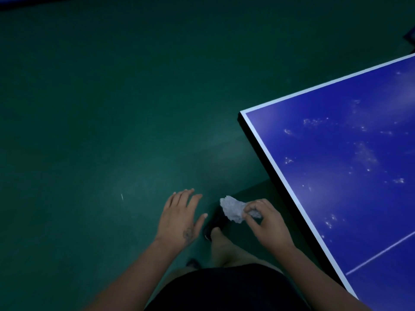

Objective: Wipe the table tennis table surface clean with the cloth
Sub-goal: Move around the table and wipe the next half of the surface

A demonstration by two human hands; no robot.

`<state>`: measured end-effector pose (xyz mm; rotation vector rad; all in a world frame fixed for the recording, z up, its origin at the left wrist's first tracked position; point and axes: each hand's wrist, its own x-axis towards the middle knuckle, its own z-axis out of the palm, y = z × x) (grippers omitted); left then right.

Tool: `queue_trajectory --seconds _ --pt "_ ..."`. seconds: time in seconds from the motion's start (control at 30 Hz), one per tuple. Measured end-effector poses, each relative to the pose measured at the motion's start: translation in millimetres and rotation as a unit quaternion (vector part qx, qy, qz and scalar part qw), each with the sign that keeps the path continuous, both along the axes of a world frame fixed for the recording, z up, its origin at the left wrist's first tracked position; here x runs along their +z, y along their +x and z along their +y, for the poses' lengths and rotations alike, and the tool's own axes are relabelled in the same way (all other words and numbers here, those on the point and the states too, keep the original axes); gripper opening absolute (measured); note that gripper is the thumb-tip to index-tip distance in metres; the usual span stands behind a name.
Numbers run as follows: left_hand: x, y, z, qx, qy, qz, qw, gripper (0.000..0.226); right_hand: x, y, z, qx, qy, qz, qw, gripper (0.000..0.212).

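The blue table tennis table [332, 149] fills the right side, its white-edged corner pointing left. White specks and smears lie scattered over its surface. A crumpled white cloth [233, 208] hangs in the air left of the table's edge, pinched by my right hand [265, 223] between thumb and fingers. My left hand [179, 216] hovers over the floor to the left of the cloth, fingers spread and straight, holding nothing. Neither hand touches the table.
Dark green floor [112, 108] spreads to the left and beyond the table. My legs and dark shoes [215, 223] stand below the hands, close to the table's side. A small white scrap [122, 196] lies on the floor at the left.
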<state>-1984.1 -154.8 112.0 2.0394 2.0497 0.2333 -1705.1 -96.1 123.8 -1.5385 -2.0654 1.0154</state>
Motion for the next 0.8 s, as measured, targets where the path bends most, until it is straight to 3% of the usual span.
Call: queue_trajectory --seconds 0.3,0.47,0.8 --pt "-1 -30 156 -0.007 -0.036 0.027 0.999 0.057 -11 -31 161 -0.028 -0.019 0.009 0.999 0.022" --pt "4 -29 238 0.012 -0.039 0.011 0.999 0.057 -11 -38 243 0.004 -0.008 -0.007 1.0 0.02" --pt "-3 -89 374 0.001 -0.055 0.012 0.998 0.063 -15 -89 370 -0.039 -0.008 -0.009 0.999 0.02"
